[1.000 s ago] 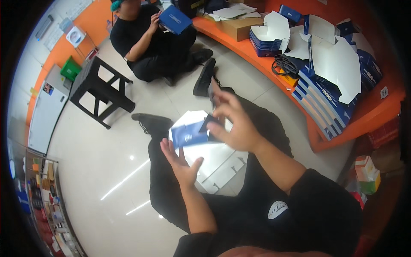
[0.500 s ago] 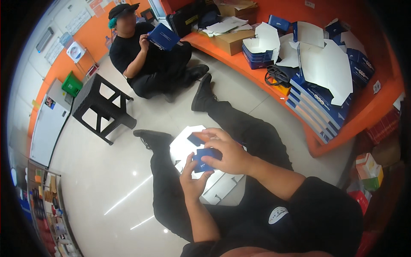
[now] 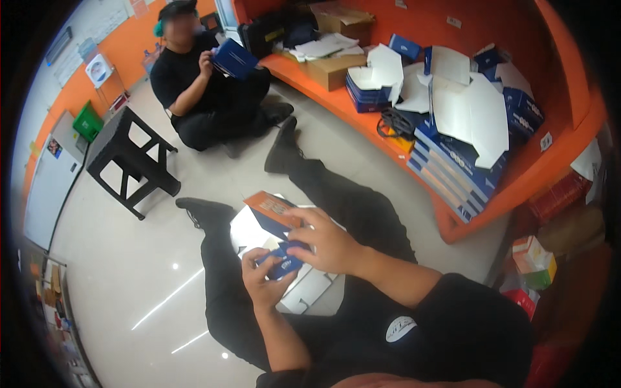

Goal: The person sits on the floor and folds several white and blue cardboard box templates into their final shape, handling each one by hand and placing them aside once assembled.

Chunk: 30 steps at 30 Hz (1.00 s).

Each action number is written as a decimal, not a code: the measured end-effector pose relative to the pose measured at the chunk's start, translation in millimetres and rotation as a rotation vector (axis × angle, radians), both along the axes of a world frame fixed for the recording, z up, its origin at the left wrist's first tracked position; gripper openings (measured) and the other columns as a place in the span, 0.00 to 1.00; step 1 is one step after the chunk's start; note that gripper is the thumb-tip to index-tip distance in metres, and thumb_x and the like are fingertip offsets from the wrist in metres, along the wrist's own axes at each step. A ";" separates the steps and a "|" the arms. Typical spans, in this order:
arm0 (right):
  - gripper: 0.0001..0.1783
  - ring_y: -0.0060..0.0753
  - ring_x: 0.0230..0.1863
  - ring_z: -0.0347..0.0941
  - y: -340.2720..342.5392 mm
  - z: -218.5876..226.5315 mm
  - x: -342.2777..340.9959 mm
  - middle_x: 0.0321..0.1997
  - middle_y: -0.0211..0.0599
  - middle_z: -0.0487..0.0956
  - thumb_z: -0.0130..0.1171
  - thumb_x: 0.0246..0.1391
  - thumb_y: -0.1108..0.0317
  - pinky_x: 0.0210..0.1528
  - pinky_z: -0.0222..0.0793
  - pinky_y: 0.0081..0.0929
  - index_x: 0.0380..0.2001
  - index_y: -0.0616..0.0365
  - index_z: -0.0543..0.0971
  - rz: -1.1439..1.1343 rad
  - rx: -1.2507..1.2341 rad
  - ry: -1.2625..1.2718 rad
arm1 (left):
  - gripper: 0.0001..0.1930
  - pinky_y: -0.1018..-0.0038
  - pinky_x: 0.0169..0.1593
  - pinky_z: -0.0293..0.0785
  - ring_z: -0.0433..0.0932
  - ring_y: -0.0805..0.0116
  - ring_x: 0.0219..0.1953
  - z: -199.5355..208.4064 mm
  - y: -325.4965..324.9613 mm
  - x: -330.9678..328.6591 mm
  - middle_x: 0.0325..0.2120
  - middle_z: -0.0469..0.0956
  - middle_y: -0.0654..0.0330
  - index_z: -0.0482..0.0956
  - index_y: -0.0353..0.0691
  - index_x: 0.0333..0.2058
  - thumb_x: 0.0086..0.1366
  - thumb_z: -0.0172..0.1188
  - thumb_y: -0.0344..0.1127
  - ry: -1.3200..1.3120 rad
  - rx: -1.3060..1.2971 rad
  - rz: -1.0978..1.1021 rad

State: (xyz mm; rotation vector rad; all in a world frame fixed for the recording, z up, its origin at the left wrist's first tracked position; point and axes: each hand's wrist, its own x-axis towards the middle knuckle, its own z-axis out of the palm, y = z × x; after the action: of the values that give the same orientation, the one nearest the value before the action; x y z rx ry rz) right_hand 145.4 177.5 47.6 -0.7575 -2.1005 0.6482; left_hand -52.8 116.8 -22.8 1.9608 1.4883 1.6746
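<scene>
Between my outstretched legs I hold a small blue folding carton (image 3: pixel 288 265) with both hands. Curled around its near left end are the fingers of my left hand (image 3: pixel 262 284). My right hand (image 3: pixel 330 242) grips it from the right, thumb on the blue face and fingers over the far side. An orange-faced panel (image 3: pixel 266 205) sticks up beyond the fingers; whether it belongs to the same carton I cannot tell. Under my hands lie flat white cardboard blanks (image 3: pixel 310 291). The carton's inside is mostly hidden by my fingers.
Across from me a person (image 3: pixel 207 97) sits holding a blue box (image 3: pixel 234 59). A black stool (image 3: pixel 129 155) stands to the left. On the orange shelf (image 3: pixel 446 223) at right lie stacked blue boxes (image 3: pixel 453 168), white blanks (image 3: pixel 469 113) and a brown carton (image 3: pixel 330 71).
The orange-faced panel has come up into fuller view, and the carton has tilted in my hands. The whole view has shifted, so the surroundings sit farther left.
</scene>
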 end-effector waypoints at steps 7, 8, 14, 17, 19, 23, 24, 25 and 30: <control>0.18 0.55 0.69 0.63 4.1 -7.1 7.1 0.69 0.50 0.67 0.69 0.56 0.63 0.68 0.64 0.43 0.45 0.64 0.83 0.115 -0.083 -0.148 | 0.25 0.68 0.44 0.79 0.79 0.60 0.44 -1.9 -3.4 -0.1 0.44 0.76 0.55 0.84 0.42 0.33 0.32 0.84 0.29 -0.009 -0.050 -0.039; 0.20 0.57 0.69 0.62 3.9 -7.3 8.1 0.70 0.52 0.66 0.69 0.56 0.62 0.68 0.64 0.44 0.47 0.64 0.82 0.128 -0.063 -0.188 | 0.25 0.68 0.45 0.79 0.79 0.60 0.44 -2.0 -2.5 0.9 0.44 0.76 0.55 0.85 0.42 0.34 0.32 0.84 0.29 -0.014 -0.022 -0.022; 0.31 0.59 0.49 0.79 5.3 -3.1 15.3 0.56 0.57 0.77 0.75 0.49 0.62 0.51 0.74 0.45 0.55 0.56 0.76 0.136 -0.346 -0.412 | 0.34 0.65 0.52 0.79 0.79 0.54 0.52 6.2 -3.8 1.5 0.53 0.75 0.51 0.84 0.41 0.45 0.35 0.86 0.34 0.013 -0.063 -0.057; 0.30 0.50 0.37 0.81 26.8 3.6 40.9 0.37 0.47 0.82 0.74 0.49 0.68 0.41 0.75 0.43 0.56 0.56 0.75 0.108 -0.476 -0.318 | 0.48 0.55 0.67 0.66 0.63 0.47 0.70 8.0 -1.8 -5.6 0.66 0.65 0.45 0.70 0.36 0.63 0.42 0.84 0.35 0.054 -0.043 0.083; 0.27 0.33 0.31 0.81 48.0 31.3 66.5 0.29 0.36 0.81 0.71 0.50 0.73 0.38 0.76 0.35 0.55 0.59 0.75 -0.033 -0.693 -0.051 | 0.47 0.56 0.66 0.67 0.63 0.48 0.70 0.0 -1.2 -13.3 0.67 0.64 0.46 0.66 0.36 0.66 0.47 0.80 0.31 -0.068 -0.099 0.194; 0.57 0.46 0.56 0.80 76.3 70.2 107.7 0.73 0.70 0.58 0.70 0.59 0.64 0.54 0.79 0.31 0.76 0.63 0.40 -0.660 -0.003 0.614 | 0.33 0.58 0.62 0.71 0.71 0.53 0.63 0.1 1.7 -23.6 0.66 0.65 0.50 0.69 0.39 0.65 0.61 0.69 0.30 -0.323 -0.370 0.317; 0.59 0.48 0.58 0.79 73.7 73.5 107.9 0.76 0.70 0.52 0.70 0.59 0.63 0.56 0.78 0.33 0.77 0.61 0.38 -0.643 -0.082 0.596 | 0.31 0.59 0.61 0.72 0.74 0.51 0.60 -1.0 4.5 -21.9 0.65 0.66 0.48 0.70 0.37 0.63 0.64 0.68 0.34 -0.267 -0.431 0.363; 0.60 0.49 0.60 0.77 71.7 76.1 104.7 0.78 0.69 0.46 0.70 0.58 0.61 0.59 0.76 0.34 0.77 0.58 0.37 -0.624 -0.155 0.582 | 0.31 0.59 0.61 0.72 0.74 0.51 0.60 -10.1 6.4 -24.7 0.65 0.66 0.48 0.70 0.37 0.63 0.64 0.68 0.34 -0.281 -0.433 0.362; 0.43 0.54 0.69 0.68 78.3 -51.5 14.5 0.69 0.58 0.70 0.67 0.59 0.56 0.69 0.65 0.38 0.69 0.68 0.63 -0.202 -0.381 -0.267 | 0.40 0.56 0.67 0.66 0.68 0.42 0.65 -104.6 16.6 -53.3 0.64 0.64 0.37 0.64 0.29 0.65 0.61 0.70 0.44 0.037 -0.837 0.507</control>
State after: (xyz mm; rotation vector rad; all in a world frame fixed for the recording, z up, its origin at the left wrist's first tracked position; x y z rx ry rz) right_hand 159.8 255.9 -3.9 -1.3131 -2.1222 0.8875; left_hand -106.2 133.4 -127.5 1.2215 2.3215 0.8502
